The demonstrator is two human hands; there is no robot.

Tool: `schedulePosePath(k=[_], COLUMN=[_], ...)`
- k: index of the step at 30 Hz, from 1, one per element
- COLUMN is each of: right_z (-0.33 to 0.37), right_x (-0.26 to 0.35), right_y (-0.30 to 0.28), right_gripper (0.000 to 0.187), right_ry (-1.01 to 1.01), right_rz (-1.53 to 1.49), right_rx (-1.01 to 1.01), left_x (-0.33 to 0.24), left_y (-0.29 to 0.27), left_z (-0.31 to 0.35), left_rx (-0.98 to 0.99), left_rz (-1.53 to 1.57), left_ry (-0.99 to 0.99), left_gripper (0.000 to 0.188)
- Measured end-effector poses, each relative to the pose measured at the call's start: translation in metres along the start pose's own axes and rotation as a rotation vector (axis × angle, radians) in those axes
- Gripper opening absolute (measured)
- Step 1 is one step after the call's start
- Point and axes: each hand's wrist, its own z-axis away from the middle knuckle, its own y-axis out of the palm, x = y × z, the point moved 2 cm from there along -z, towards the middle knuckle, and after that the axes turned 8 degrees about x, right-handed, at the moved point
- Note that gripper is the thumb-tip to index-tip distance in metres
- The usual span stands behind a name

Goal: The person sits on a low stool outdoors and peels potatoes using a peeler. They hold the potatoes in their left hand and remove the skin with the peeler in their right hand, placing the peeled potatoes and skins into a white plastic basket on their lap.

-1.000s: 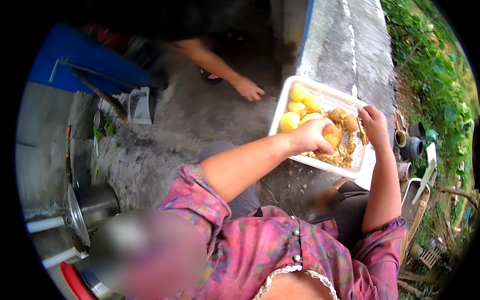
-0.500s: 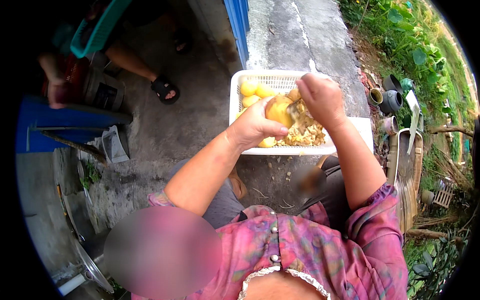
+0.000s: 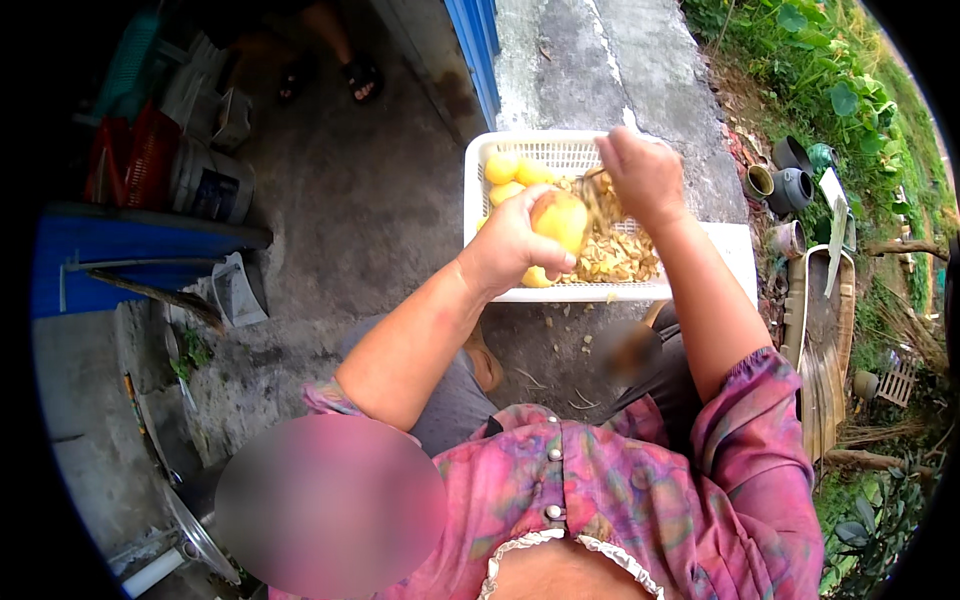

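My left hand point(image 3: 508, 243) grips a round yellow potato point(image 3: 560, 221), with a patch of brown skin left near its upper end. Just right of it, my right hand point(image 3: 645, 178) is closed around a thin metal-bladed tool point(image 3: 592, 176), blurred by motion and mostly hidden by the fingers. The tool is slightly apart from the potato. Both hands are above a white plastic basket point(image 3: 478, 170). Peeled yellow potatoes point(image 3: 503, 168) lie along its left side, and a heap of peelings point(image 3: 618, 257) fills the right part.
A flat white board point(image 3: 737, 255) lies under the basket's right side. Pots point(image 3: 790, 190) and a long tan trough point(image 3: 822, 330) stand at the right, by plants. At left are a white bucket point(image 3: 212, 185), red crates point(image 3: 140, 155) and a person's sandalled foot point(image 3: 361, 78).
My right hand and the tool have lifted slightly away from the potato. The person at the upper left has stepped back, and the turquoise basket has moved away leftward.
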Motion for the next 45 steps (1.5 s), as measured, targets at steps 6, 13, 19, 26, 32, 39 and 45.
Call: schedulePosePath(k=[6, 13, 19, 26, 32, 39, 45], right_z=[-0.002, 0.012, -0.005, 0.004, 0.009, 0.002, -0.003], right_x=[-0.014, 0.047, -0.007, 0.021, 0.037, 0.004, -0.027], right_y=[-0.009, -0.026, -0.011, -0.023, -0.019, 0.002, -0.003], right_gripper=[0.029, 0.025, 0.025, 0.027, 0.025, 0.027, 0.031], right_ry=[0.168, -0.368, -0.136, -0.161, -0.352, -0.256, 0.053], right_rz=[-0.078, 0.022, 0.16, 0.029, -0.008, -0.03, 0.045], right_rx=[0.094, -0.227, -0.194, -0.132, -0.258, -0.223, 0.004], left_x=[-0.004, -0.011, -0.004, -0.005, -0.006, -0.001, -0.011], left_y=[0.004, 0.017, 0.008, 0.001, 0.006, 0.012, 0.014], left_z=[0.005, -0.001, 0.0, -0.001, -0.001, -0.008, -0.002], left_rx=[0.034, -0.061, 0.107, 0.051, 0.106, 0.084, 0.099], left_rz=[0.064, 0.257, 0.201, 0.272, 0.258, 0.207, 0.08], left_ry=[0.037, 0.118, 0.121, 0.094, 0.075, 0.093, 0.107], left_gripper=[0.061, 0.057, 0.057, 0.053, 0.063, 0.057, 0.061])
